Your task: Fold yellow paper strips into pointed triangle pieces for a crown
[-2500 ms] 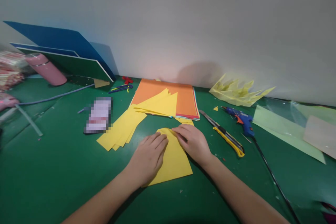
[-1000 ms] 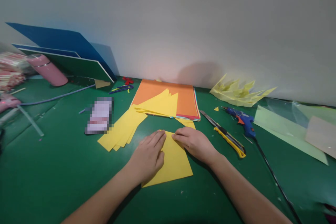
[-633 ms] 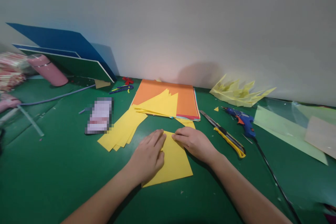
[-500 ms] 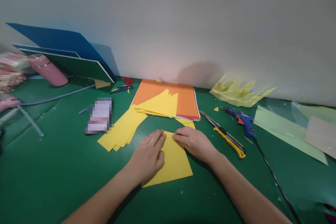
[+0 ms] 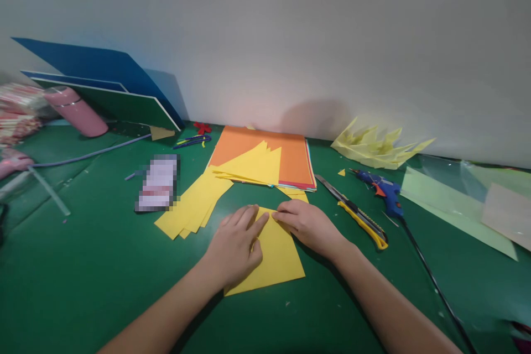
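Observation:
A folded piece of yellow paper (image 5: 277, 257) lies flat on the green table in front of me, its top edge narrower than its bottom. My left hand (image 5: 237, 243) rests on the left side of the paper, fingers laid out and the index finger stretched toward the top middle. At the upper right edge, my right hand (image 5: 309, 228) has its fingers drawn together, with the tips on the paper; its thumb is mostly hidden. Beyond my hands, a fan of yellow paper pieces (image 5: 194, 204) lies partly over a stack of coloured paper (image 5: 292, 157) with orange on top.
To the right lie a yellow utility knife (image 5: 360, 221) with its blade out and a blue glue gun (image 5: 388, 193) with a black cord. Behind stands a pale yellow folded-paper piece (image 5: 373, 149). On the left are a blurred-out phone (image 5: 157, 182) and a pink bottle (image 5: 77, 110).
My right hand has slid slightly down the paper's right edge, and the raised top fold now lies flat. My left index finger has just stretched rightward, apart from the other fingers.

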Motion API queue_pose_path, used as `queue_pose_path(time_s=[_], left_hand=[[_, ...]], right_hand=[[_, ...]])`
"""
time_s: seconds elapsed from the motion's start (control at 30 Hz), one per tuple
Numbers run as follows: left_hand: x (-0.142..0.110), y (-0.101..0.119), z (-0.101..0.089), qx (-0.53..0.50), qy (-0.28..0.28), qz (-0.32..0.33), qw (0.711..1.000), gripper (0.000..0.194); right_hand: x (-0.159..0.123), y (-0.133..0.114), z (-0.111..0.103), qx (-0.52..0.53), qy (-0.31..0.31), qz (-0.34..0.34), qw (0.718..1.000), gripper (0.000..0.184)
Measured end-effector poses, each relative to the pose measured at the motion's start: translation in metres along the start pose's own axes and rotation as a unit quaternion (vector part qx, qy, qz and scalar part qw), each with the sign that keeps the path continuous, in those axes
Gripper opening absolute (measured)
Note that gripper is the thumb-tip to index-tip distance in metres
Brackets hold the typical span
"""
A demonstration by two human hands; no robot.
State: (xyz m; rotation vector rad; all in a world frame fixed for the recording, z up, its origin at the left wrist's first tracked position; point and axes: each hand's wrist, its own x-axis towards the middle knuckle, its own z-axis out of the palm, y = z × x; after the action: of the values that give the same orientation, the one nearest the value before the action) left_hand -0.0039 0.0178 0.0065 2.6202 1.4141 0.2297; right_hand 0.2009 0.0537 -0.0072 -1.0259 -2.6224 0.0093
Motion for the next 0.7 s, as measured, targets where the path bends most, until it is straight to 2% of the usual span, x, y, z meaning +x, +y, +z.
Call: queue_pose_path(time_s=[0.23, 0.7], left_hand=[[-0.0004, -0.0003, 0.0015, -0.002, 0.014, 0.001, 1.000, 0.052], [0.0004, 0.0011, 0.0016, -0.001, 0.019, -0.001, 1.000, 0.053]], right_hand=[[-0.0002, -0.0003, -0.0020, 0.001, -0.016, -0.005, 1.000, 0.022], [-0.0028, 0.0007, -0.0023, 0.050, 0.018, -0.013, 0.999, 0.024]])
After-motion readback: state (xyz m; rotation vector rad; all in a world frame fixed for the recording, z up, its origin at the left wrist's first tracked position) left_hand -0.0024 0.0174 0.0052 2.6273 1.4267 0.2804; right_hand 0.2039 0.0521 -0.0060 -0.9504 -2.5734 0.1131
